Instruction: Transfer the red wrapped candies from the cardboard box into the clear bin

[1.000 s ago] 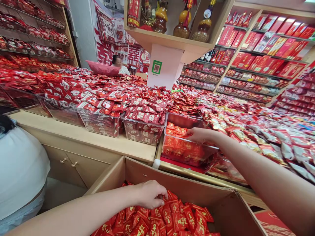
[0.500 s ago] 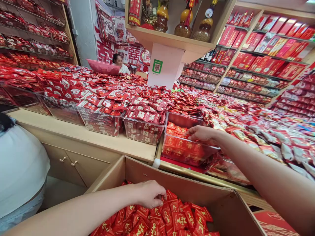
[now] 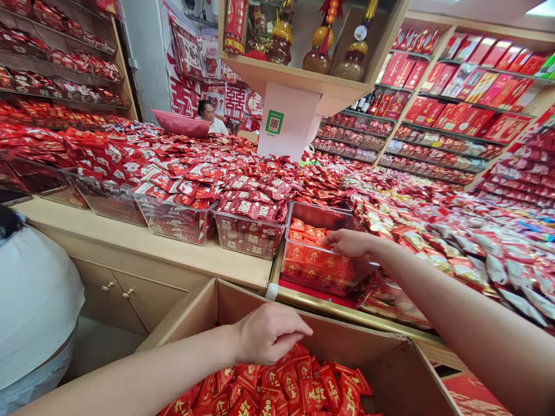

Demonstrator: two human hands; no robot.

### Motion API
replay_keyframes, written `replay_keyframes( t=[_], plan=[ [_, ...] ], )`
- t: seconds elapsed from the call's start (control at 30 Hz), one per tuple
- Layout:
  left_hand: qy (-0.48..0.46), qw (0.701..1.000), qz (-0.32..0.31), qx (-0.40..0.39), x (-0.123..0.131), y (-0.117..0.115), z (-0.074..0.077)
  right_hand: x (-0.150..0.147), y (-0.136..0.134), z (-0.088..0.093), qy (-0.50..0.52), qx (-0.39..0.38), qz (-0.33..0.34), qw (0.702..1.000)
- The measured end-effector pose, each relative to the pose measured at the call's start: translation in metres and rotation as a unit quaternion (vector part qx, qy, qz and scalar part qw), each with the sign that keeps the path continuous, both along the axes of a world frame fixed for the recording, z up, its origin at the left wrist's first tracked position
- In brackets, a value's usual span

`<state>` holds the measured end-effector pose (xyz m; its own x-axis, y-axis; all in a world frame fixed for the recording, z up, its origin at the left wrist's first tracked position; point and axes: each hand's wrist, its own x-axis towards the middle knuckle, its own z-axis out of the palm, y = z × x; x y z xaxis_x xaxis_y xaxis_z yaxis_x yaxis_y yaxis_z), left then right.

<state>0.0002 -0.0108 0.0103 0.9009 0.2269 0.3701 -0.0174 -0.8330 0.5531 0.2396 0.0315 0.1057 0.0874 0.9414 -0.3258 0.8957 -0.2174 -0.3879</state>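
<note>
Inside a clear plastic bin (image 3: 295, 245) stand small red packets (image 3: 310, 268) with gold lettering, set in rows. My right hand (image 3: 349, 242) reaches over the bin's right side, its curled fingers against the packets. Part of those fingers shows only through the plastic wall. In front, an open cardboard box (image 3: 338, 332) holds a loose heap of similar red packets (image 3: 288, 381). Above that heap is my left hand (image 3: 274, 332), fingers bent together and thumb close beneath them. Whatever its palm may hold is hidden.
Clear bins of dark red packets (image 3: 249, 228) line the counter (image 3: 182, 263) on the left. Piled packets (image 3: 468, 254) spread to the right. A display cabinet (image 3: 299, 75) hangs overhead. A person in white (image 3: 39, 294) is close at the left; another sits behind a pink basket (image 3: 180, 122).
My left hand has lifted a little off the heap and its fingers now point to the right. My right hand stays at the bin, reaching slightly farther in.
</note>
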Motion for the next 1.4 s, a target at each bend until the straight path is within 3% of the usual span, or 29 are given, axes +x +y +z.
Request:
replay_keyframes(
  t=[0.1, 0.17, 0.23, 0.3, 0.4, 0.6, 0.97, 1.13, 1.23, 1.33, 1.4],
  plan=[
    [-0.128, 0.987, 0.029, 0.095, 0.014, 0.008, 0.061, -0.001, 0.002, 0.001, -0.03, 0.009, 0.011, 0.999],
    [-0.112, 0.982, 0.076, 0.132, 0.034, 0.024, 0.096, -0.003, 0.004, 0.004, -0.052, 0.007, 0.025, 0.998],
    [-0.006, 0.982, 0.137, 0.128, 0.059, 0.046, 0.118, -0.006, 0.006, 0.008, -0.08, 0.002, 0.041, 0.996],
    [0.171, 0.965, 0.172, 0.101, 0.084, 0.068, 0.127, -0.011, 0.007, 0.014, -0.112, -0.003, 0.055, 0.992],
    [0.274, 0.947, 0.147, 0.076, 0.11, 0.093, 0.123, -0.017, 0.007, 0.022, -0.17, -0.014, 0.066, 0.983],
    [0.294, 0.947, 0.128, 0.038, 0.115, 0.106, 0.107, -0.016, 0.002, 0.031, -0.238, -0.038, 0.063, 0.969],
    [0.236, 0.96, 0.141, 0.062, 0.113, 0.105, 0.1, -0.006, 0.002, 0.019, -0.136, -0.037, 0.087, 0.986],
    [0.223, 0.961, 0.146, 0.071, 0.113, 0.105, 0.099, -0.002, -0.002, 0.03, -0.103, -0.031, 0.081, 0.991],
    [0.216, 0.964, 0.143, 0.067, 0.114, 0.105, 0.099, -0.005, -0.009, 0.046, -0.172, 0.037, 0.083, 0.981],
    [0.206, 0.965, 0.147, 0.064, 0.115, 0.105, 0.099, -0.012, -0.029, 0.06, -0.275, 0.194, 0.063, 0.94],
    [0.191, 0.967, 0.153, 0.07, 0.116, 0.105, 0.098, -0.02, -0.052, 0.066, -0.268, 0.291, 0.058, 0.917]
  ],
)
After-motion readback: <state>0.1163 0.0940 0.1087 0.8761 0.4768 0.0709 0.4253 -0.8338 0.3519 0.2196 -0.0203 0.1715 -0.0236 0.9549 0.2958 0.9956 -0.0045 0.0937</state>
